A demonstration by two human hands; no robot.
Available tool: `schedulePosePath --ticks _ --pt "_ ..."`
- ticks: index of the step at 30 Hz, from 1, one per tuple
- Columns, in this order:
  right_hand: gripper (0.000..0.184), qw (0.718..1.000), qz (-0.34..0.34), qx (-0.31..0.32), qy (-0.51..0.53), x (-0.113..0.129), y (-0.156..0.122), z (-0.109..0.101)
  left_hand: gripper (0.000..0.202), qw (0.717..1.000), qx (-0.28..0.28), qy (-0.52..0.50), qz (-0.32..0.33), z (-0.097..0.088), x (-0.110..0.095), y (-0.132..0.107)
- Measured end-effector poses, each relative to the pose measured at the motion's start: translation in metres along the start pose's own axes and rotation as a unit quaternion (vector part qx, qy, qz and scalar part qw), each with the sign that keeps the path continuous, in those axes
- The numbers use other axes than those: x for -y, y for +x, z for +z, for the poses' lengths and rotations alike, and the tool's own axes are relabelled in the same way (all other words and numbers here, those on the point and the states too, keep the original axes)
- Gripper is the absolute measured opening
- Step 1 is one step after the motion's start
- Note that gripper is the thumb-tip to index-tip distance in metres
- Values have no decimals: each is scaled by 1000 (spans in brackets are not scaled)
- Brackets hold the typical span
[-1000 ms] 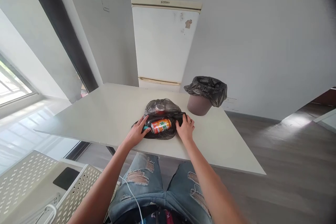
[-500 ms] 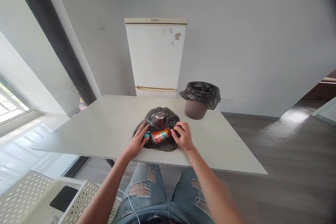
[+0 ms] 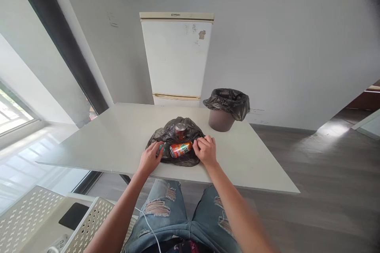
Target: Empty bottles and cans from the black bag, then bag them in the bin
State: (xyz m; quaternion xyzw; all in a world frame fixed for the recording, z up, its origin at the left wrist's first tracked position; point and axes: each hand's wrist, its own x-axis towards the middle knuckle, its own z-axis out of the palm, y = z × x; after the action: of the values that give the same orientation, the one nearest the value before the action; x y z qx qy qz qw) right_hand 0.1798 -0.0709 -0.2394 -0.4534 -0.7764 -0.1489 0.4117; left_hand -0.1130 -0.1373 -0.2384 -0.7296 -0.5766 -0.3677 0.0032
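A black plastic bag (image 3: 166, 134) lies spread on the white table (image 3: 118, 134). On it an orange drink can (image 3: 180, 149) lies on its side, and a second can (image 3: 180, 128) stands upright behind it. My left hand (image 3: 151, 158) rests on the bag's left edge, fingers curled on the plastic beside a small teal object (image 3: 162, 148). My right hand (image 3: 205, 151) pinches the bag's edge just right of the orange can.
A brown bin lined with a black bag (image 3: 226, 109) stands at the table's back right. A white fridge (image 3: 175, 59) is behind the table against the wall. A white perforated rack (image 3: 35, 217) sits at my lower left. Wood floor spreads to the right.
Both hands have drawn closer to the orange can, gathering the bag's edges. The view has shifted slightly; the cans stay in place.
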Motion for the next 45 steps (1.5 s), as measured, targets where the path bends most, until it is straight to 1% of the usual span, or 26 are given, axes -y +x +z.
schedulePosePath --ticks 2,4,5,7,10,12,15,19,21,23,25,28,30,32,33,34,35,36,38,39,40,41,42,43,44,45 --pt "36 997 65 -35 -19 -4 2 4 32 1000 9 8 -11 0 -1 2" --pt "33 993 108 -43 -29 -7 3 7 33 1000 16 6 -7 0 -2 4" --pt "30 992 121 -34 -30 -9 3 9 33 1000 19 3 -6 0 -2 4" --pt "23 989 142 11 -30 -11 1 11 33 1000 25 -1 -7 0 -3 4" --pt "26 979 178 94 -26 -13 -1 14 33 999 31 -3 -9 2 -1 4" --pt "22 974 198 110 -5 -15 -1 15 33 999 36 0 -7 4 2 4" --pt "19 973 209 82 52 -17 0 13 34 999 42 3 -1 6 7 4" --pt "28 974 209 24 81 -16 5 4 34 999 42 1 1 6 6 5" --pt "34 973 211 -30 86 -14 8 -7 33 999 43 -3 -1 5 4 5" --pt "36 968 212 -96 91 -12 13 -22 33 999 44 -5 -6 4 2 6" --pt "34 959 209 -163 97 -8 16 -43 33 999 44 -4 -10 4 1 7" --pt "30 942 195 -259 83 5 19 -82 34 999 37 -5 4 4 4 7" --pt "31 928 179 -323 56 21 19 -110 31 999 9 -22 25 3 5 4" --pt "32 923 165 -345 50 43 19 -137 29 996 -56 -57 29 -3 0 -1" --pt "32 930 163 -322 69 57 20 -148 29 992 -93 -83 20 -8 -6 -4" --pt "33 942 166 -274 102 70 22 -158 33 986 -119 -115 10 -15 -16 -7" --pt "37 952 169 -205 149 84 24 -166 41 980 -129 -150 2 -24 -29 -10" --pt "42 956 171 -135 196 96 28 -172 55 976 -111 -186 7 -33 -44 -13" --pt "51 946 172 -38 271 117 38 -178 89 970 -6 -236 52 -54 -78 -20" --pt "53 941 170 -9 292 125 45 -179 97 967 57 -238 76 -62 -94 -23" --pt "53 938 166 10 303 132 53 -180 95 963 99 -234 92 -68 -108 -27" --pt "53 937 157 27 311 138 60 -181 93 962 117 -227 94 -73 -118 -31" --pt "51 936 144 42 317 142 67 -183 90 965 122 -215 87 -75 -123 -35" --pt "49 935 130 57 324 146 73 -184 87 971 110 -201 73 -76 -123 -38" --pt "44 933 116 70 335 148 75 -186 86 977 89 -185 50 -77 -117 -39" --pt "38 928 104 76 349 149 74 -188 85 984 60 -164 22 -78 -106 -39"
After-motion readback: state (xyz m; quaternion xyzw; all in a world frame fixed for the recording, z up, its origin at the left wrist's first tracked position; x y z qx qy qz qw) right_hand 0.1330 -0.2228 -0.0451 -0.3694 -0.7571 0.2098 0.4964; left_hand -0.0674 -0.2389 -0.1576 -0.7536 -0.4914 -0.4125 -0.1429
